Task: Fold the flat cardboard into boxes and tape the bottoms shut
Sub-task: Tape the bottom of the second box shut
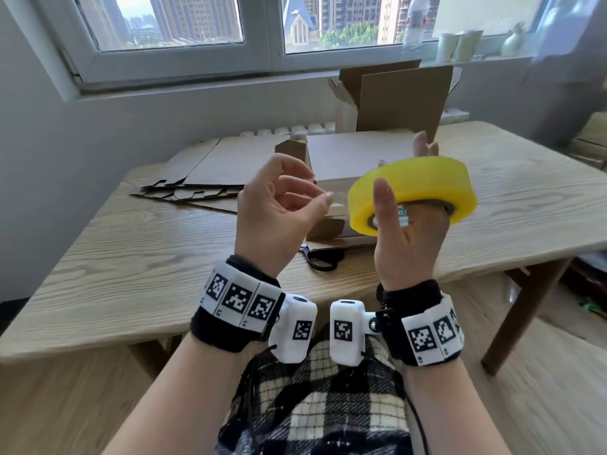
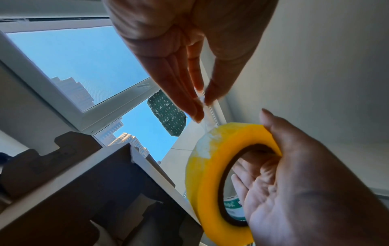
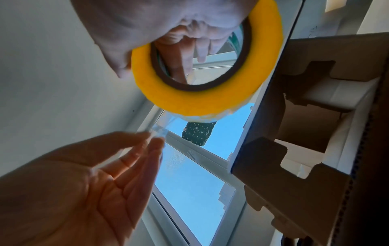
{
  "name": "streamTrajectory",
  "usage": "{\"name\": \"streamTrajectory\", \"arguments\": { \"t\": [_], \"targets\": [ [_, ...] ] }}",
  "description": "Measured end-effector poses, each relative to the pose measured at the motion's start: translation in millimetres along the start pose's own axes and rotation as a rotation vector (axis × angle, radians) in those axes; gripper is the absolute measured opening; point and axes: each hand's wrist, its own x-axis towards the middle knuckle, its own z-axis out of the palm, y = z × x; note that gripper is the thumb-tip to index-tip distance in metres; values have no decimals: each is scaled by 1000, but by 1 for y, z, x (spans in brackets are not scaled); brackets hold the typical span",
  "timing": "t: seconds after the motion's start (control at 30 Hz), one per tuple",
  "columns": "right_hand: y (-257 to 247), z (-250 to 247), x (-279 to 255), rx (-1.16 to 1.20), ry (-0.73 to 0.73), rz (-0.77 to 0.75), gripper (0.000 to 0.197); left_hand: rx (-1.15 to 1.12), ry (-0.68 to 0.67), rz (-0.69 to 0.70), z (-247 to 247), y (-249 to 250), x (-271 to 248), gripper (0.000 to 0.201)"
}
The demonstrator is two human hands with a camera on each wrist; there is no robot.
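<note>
Yellow tape roll (image 1: 413, 189) in right hand (image 1: 407, 238), left hand (image 1: 279, 211) pinching tape end (image 1: 330, 196)

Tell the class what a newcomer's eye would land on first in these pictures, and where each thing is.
The bright yellow tape roll stands out first, held up in the right hand above the table. Beside it, the left hand pinches the clear tape end. Behind them sit a folded cardboard box and flat cardboard sheets.
</note>
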Motion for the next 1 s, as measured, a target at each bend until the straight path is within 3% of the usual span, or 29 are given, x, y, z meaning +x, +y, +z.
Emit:
{"name": "streamTrajectory", "arguments": {
  "t": [0.1, 0.27, 0.43, 0.57, 0.67, 0.77, 0.87, 0.93, 1.0],
  "targets": [
    [5, -5, -1, -22, 18, -44, 43, 37, -2, -16, 4, -3, 2, 37],
    [9, -18, 3, -88, 53, -77, 45, 46, 66, 13, 11, -2, 1, 31],
    [39, -45, 11, -529, -79, -61, 87, 21, 118, -22, -3, -1, 12, 29],
    [48, -50, 2, -459, -170, -10, 76, 4, 103, -81, -2, -8, 15, 28],
    [53, -51, -6, -388, -194, 92, 86, -88, 72, -148, -3, -12, 14, 27],
    [63, -66, -4, -589, -250, -45, 80, -73, 114, -146, -17, -16, 13, 26],
    [73, -88, -2, -749, -285, -31, 90, -68, 201, -151, -50, -22, 15, 29],
    [71, -94, -3, -704, -222, -46, 75, -13, 204, -166, -64, -28, 16, 28],
    [65, -88, -8, -505, -182, 34, 59, 41, 215, -155, -69, -35, 16, 26]
  ]
}}
